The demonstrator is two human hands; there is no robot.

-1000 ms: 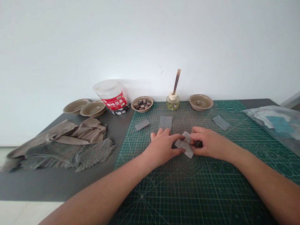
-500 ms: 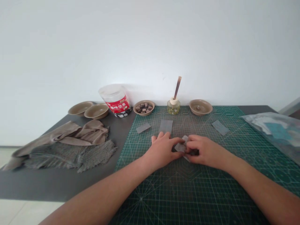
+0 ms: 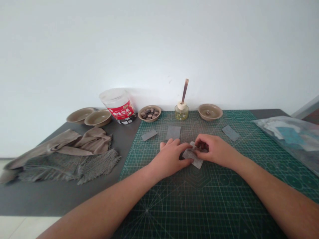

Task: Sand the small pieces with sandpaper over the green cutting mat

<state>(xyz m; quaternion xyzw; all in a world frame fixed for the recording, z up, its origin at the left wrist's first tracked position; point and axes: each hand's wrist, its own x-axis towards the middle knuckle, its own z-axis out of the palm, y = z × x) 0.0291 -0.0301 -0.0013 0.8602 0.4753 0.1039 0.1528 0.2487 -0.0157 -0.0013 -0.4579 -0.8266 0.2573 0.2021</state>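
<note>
Small grey rectangular pieces of thin sheet, cloth or paper, lie on a green cutting mat [image 3: 174, 205]. One grey piece [image 3: 196, 161] is between my two hands, its lower part showing a light, rumpled surface. My left hand [image 3: 171, 156] has thumb and forefinger closed at its left edge, with the other fingers stretched over the mat. Curled fingers of my right hand [image 3: 214, 149] pinch at its upper right part; their tips are partly hidden. Beyond the hands lie a larger grey rectangle [image 3: 173, 132], a narrow left strip [image 3: 149, 134] and a right strip [image 3: 231, 133].
Along the wall stand a bowl of stones [image 3: 150, 113], a reed diffuser [image 3: 181, 112], a brown bowl [image 3: 210, 112] and a red-labelled plastic tub [image 3: 121, 108]. Two more bowls [image 3: 98, 118] and crumpled cloths [image 3: 74, 159] are left. A clear plastic bag [image 3: 291, 132] lies right.
My right hand has moved slightly up and away, uncovering more of the grey piece's lower corner. My left hand stays at its left edge. The whole view has shifted a little.
</note>
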